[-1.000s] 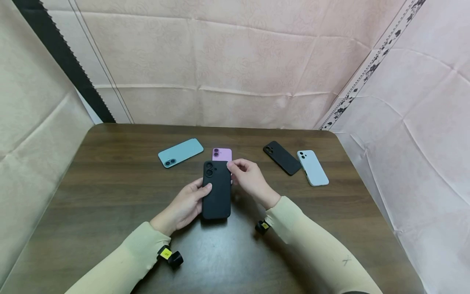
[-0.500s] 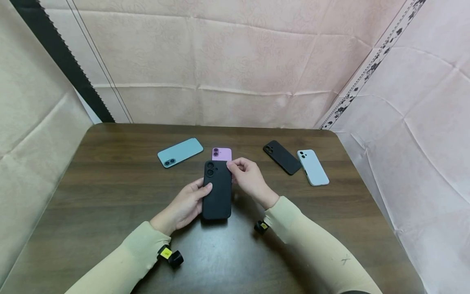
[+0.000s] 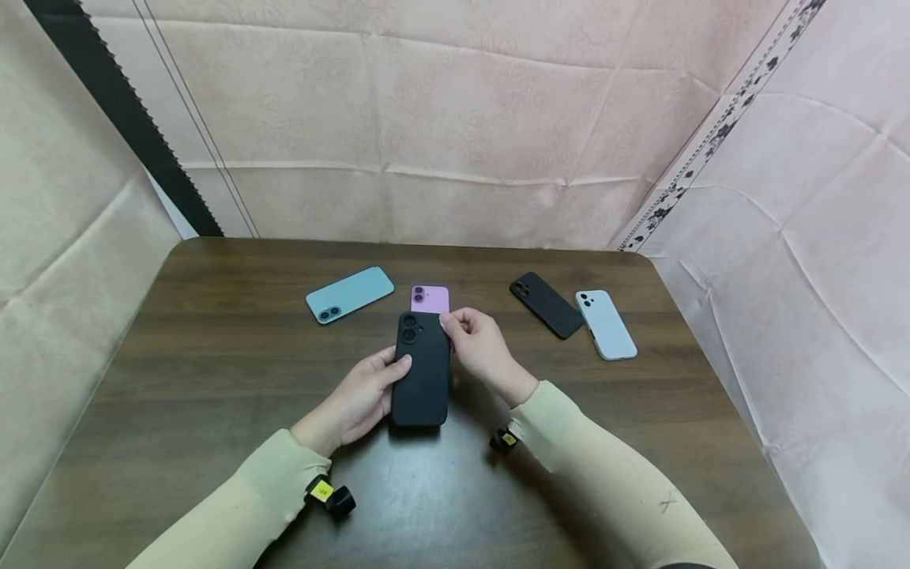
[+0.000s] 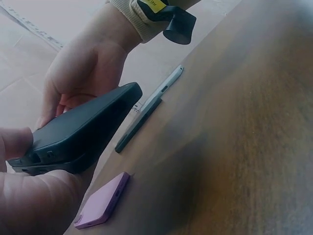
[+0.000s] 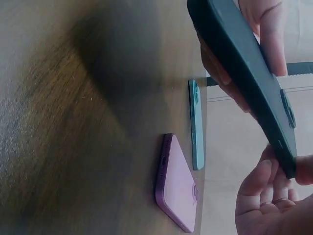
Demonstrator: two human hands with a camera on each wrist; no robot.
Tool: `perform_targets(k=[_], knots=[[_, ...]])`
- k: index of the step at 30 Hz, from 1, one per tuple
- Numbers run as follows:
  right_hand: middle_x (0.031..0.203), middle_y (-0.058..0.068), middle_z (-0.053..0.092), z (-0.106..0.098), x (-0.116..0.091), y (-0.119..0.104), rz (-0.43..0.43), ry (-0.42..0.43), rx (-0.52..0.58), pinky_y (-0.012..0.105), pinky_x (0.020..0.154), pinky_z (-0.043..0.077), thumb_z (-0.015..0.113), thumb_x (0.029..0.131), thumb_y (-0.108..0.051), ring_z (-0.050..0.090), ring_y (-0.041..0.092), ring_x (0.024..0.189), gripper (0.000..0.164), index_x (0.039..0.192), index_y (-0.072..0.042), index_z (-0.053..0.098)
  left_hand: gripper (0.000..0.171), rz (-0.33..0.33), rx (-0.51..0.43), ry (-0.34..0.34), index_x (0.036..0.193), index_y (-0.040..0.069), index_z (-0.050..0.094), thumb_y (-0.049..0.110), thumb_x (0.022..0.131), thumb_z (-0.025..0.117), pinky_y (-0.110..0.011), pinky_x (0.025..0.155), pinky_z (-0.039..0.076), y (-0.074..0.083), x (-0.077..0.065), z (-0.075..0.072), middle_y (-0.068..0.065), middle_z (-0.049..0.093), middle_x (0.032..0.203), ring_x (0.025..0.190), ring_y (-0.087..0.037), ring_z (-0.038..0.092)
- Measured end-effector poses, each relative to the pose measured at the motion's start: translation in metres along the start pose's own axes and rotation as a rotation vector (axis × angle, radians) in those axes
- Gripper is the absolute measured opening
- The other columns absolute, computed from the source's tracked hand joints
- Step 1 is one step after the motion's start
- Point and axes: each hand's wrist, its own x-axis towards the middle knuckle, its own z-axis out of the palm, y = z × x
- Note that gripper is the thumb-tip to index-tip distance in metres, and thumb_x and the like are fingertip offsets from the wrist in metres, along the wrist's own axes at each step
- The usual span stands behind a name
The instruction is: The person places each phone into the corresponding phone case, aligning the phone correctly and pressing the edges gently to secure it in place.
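A matte black phone with a thick, case-like shell (image 3: 421, 387) is held above the table, camera side up. My left hand (image 3: 359, 399) grips its left side, the thumb lying over the back and the fingers beneath. At the upper right corner, my right hand (image 3: 483, 348) pinches the edge between thumb and fingers. In the left wrist view the edge of the black phone (image 4: 83, 132) shows two layers. Just beyond it lies a purple phone (image 3: 430, 299), partly hidden in the head view; the right wrist view shows it flat on the wood, apart from the black one.
On the brown wooden table (image 3: 213, 379), a teal phone (image 3: 351, 294) lies at the back left. To the right are another black phone (image 3: 547, 307) and a pale blue phone (image 3: 607, 325), close together. Pale cloth (image 3: 455, 118) hangs behind and at the sides.
The top end of the black phone has shifted very slightly to the right, with both hands keeping their grip. The other phones stay where they were.
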Motion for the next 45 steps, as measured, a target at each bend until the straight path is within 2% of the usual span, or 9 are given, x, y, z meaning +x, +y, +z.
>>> perform_targets(k=[5, 9, 14, 18, 25, 33, 38, 42, 45], knots=[[0.072, 0.007, 0.064, 0.000, 0.001, 0.001, 0.015, 0.011, 0.013, 0.030, 0.056, 0.047, 0.056, 0.100, -0.030, 0.058, 0.044, 0.079, 0.026, 0.093, -0.006, 0.065, 0.058, 0.005, 0.048, -0.009, 0.149, 0.007, 0.028, 0.029, 0.101, 0.053, -0.042, 0.097, 0.046, 0.001, 0.000, -0.001, -0.013, 0.047, 0.143, 0.127, -0.025, 0.049], [0.073, 0.008, 0.064, -0.003, 0.003, 0.003, 0.021, 0.018, 0.021, 0.042, 0.063, 0.051, 0.056, 0.099, -0.031, 0.058, 0.047, 0.082, 0.027, 0.093, -0.007, 0.065, 0.055, 0.014, 0.111, -0.015, 0.147, 0.006, 0.032, 0.028, 0.101, 0.054, -0.042, 0.095, 0.048, -0.001, 0.001, -0.002, -0.013, 0.050, 0.140, 0.124, -0.025, 0.052], [0.071, 0.008, 0.063, -0.007, 0.006, 0.003, 0.029, 0.052, 0.032, 0.049, 0.069, 0.051, 0.057, 0.099, -0.032, 0.058, 0.035, 0.073, 0.028, 0.091, -0.007, 0.066, 0.048, 0.021, 0.172, -0.011, 0.140, 0.004, 0.041, 0.027, 0.100, 0.056, -0.042, 0.093, 0.050, -0.005, 0.002, -0.006, -0.014, 0.054, 0.136, 0.120, -0.027, 0.056], [0.071, 0.008, 0.063, -0.008, 0.006, 0.001, 0.047, 0.052, 0.041, 0.050, 0.071, 0.052, 0.058, 0.099, -0.032, 0.057, 0.026, 0.069, 0.027, 0.092, -0.007, 0.066, 0.048, 0.032, 0.168, -0.026, 0.140, 0.004, 0.041, 0.026, 0.100, 0.056, -0.042, 0.093, 0.049, -0.006, 0.002, -0.007, -0.015, 0.053, 0.137, 0.120, -0.028, 0.056], [0.073, 0.009, 0.064, -0.007, 0.008, 0.000, 0.058, 0.048, 0.079, 0.057, 0.078, 0.050, 0.058, 0.099, -0.030, 0.059, 0.033, 0.074, 0.026, 0.092, -0.006, 0.066, 0.049, 0.048, 0.123, -0.050, 0.142, 0.006, 0.037, 0.021, 0.100, 0.056, -0.042, 0.094, 0.049, -0.006, 0.001, -0.006, -0.015, 0.052, 0.138, 0.121, -0.028, 0.055], [0.074, 0.009, 0.063, -0.008, 0.009, -0.003, 0.052, 0.041, 0.094, 0.042, 0.070, 0.053, 0.060, 0.097, -0.034, 0.057, 0.044, 0.085, 0.027, 0.096, -0.008, 0.067, 0.049, 0.070, 0.115, -0.055, 0.143, 0.006, 0.037, 0.020, 0.100, 0.055, -0.043, 0.094, 0.049, -0.005, 0.000, -0.005, -0.015, 0.052, 0.138, 0.120, -0.029, 0.055], [0.080, 0.009, 0.064, -0.010, 0.008, -0.004, 0.047, 0.012, 0.115, 0.031, 0.068, 0.053, 0.060, 0.097, -0.036, 0.058, 0.037, 0.084, 0.028, 0.100, -0.009, 0.066, 0.049, 0.077, 0.101, -0.044, 0.143, 0.007, 0.037, 0.020, 0.100, 0.056, -0.043, 0.094, 0.049, -0.005, 0.000, -0.005, -0.014, 0.052, 0.139, 0.121, -0.029, 0.055], [0.083, 0.009, 0.065, -0.010, 0.006, -0.003, 0.040, -0.012, 0.135, 0.045, 0.079, 0.053, 0.059, 0.097, -0.035, 0.058, 0.024, 0.079, 0.028, 0.105, -0.009, 0.065, 0.048, 0.082, 0.090, -0.033, 0.143, 0.007, 0.037, 0.020, 0.100, 0.055, -0.043, 0.094, 0.048, -0.005, 0.001, -0.005, -0.014, 0.051, 0.139, 0.121, -0.028, 0.055], [0.084, 0.010, 0.065, -0.009, 0.005, -0.002, 0.035, -0.032, 0.142, 0.054, 0.085, 0.050, 0.059, 0.097, -0.034, 0.059, 0.024, 0.078, 0.027, 0.107, -0.010, 0.065, 0.048, 0.091, 0.079, -0.019, 0.143, 0.007, 0.036, 0.020, 0.101, 0.054, -0.043, 0.094, 0.048, -0.004, 0.002, -0.005, -0.014, 0.050, 0.140, 0.122, -0.028, 0.054]])
